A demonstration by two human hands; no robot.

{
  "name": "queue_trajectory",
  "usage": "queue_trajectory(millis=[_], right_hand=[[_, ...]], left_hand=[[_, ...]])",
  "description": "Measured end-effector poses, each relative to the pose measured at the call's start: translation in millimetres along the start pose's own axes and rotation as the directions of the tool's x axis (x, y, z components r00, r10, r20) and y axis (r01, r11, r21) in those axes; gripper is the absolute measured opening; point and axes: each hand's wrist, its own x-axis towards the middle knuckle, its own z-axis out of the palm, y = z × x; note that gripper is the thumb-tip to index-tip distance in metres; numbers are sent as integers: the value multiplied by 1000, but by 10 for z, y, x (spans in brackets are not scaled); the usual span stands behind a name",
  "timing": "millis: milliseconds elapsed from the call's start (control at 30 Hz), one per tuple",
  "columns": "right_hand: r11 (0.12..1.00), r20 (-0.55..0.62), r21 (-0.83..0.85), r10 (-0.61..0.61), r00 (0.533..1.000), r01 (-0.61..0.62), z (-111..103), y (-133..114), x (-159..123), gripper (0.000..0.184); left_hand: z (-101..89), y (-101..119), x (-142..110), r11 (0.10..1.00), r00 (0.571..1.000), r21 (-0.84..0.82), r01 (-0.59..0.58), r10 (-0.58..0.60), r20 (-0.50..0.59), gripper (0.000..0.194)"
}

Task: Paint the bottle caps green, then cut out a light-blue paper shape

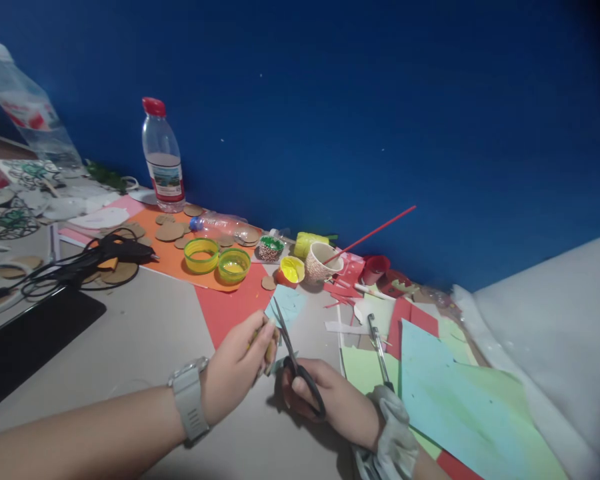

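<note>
My right hand (330, 393) grips a pair of scissors (289, 340) by the black handles, with the blades slightly parted and pointing up and away. Just left of the blades is my left hand (237, 357), wearing a grey watch (190, 400). Its fingers are curled around a small yellowish-brown piece, mostly hidden by the fingers. Beyond the blade tips lies a light blue paper scrap (291, 301), partly on a red sheet (225, 310).
Green-rimmed cups (201, 256), a patterned paper cup (317, 270) with a red stick, and a standing bottle (164, 160) line the back near the blue wall. A glue gun (125, 250) with its cord and a black phone (40, 340) lie left. Coloured paper (460, 400) covers the right.
</note>
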Motion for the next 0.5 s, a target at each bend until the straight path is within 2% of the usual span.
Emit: queue_trajectory(millis=[333,500], right_hand=[[998,0,51,32,999,-32,15,-25,-6,55],[993,-34,78,88,996,-85,24,-23,7,60]], left_hand=[[0,25,-26,999,999,25,43,-44,6,38],[10,14,-26,997,997,-4,81,-81,-14,41]])
